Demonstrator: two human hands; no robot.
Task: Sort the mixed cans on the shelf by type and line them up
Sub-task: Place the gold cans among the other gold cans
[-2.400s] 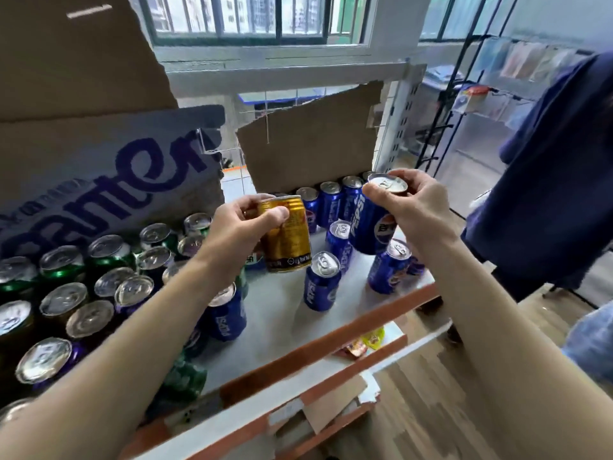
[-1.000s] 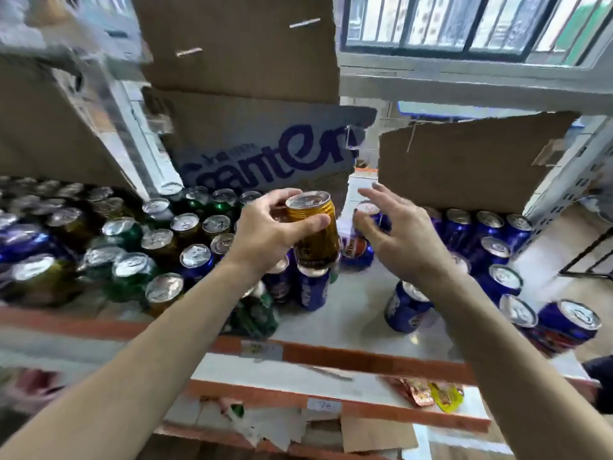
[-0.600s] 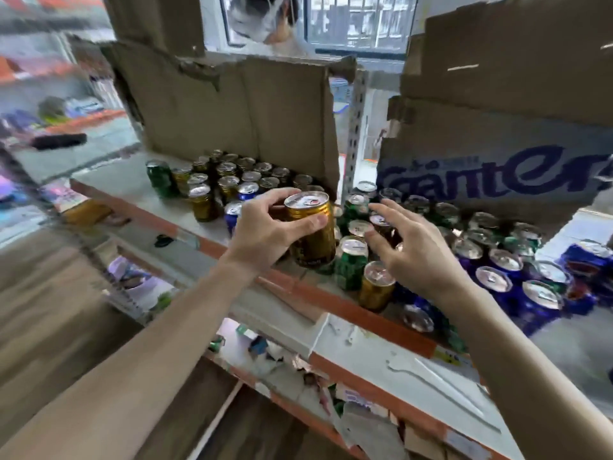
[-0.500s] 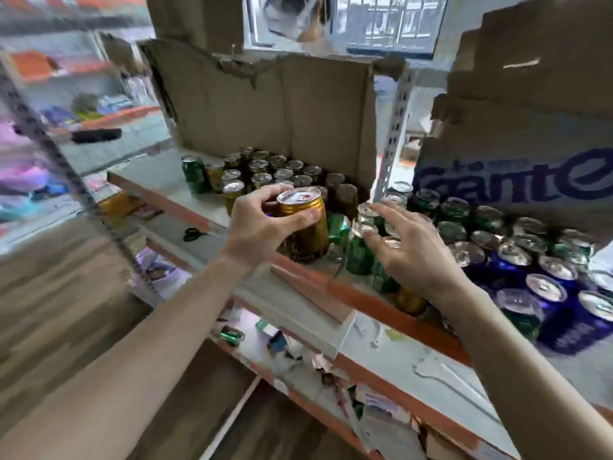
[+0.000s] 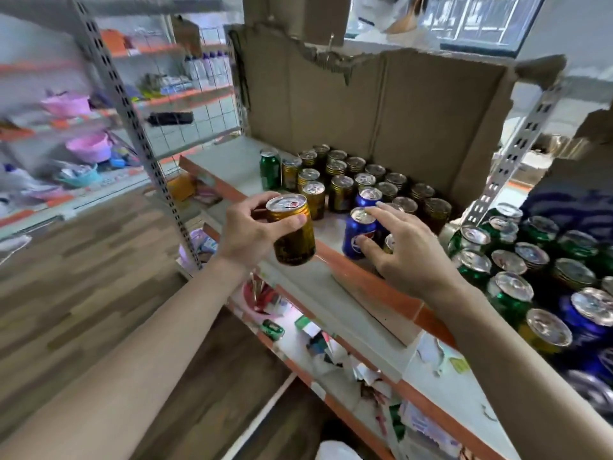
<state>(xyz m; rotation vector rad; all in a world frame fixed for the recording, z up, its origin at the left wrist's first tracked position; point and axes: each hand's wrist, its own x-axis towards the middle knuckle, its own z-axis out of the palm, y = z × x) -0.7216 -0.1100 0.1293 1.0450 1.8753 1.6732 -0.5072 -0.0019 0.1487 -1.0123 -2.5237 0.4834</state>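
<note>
Gold can is gripped in the left hand, thumb and fingers curled round its upper half. It hangs tilted, clear of the shelf, just before the orange front edge. The right hand is unclenched, fingers spread over a blue can standing near the front edge; contact with it cannot be confirmed. A second blue can stands just behind. Rows of gold cans fill the back edge against cardboard, with one green can at their left end. Beyond the post, green cans crowd the right section.
</note>
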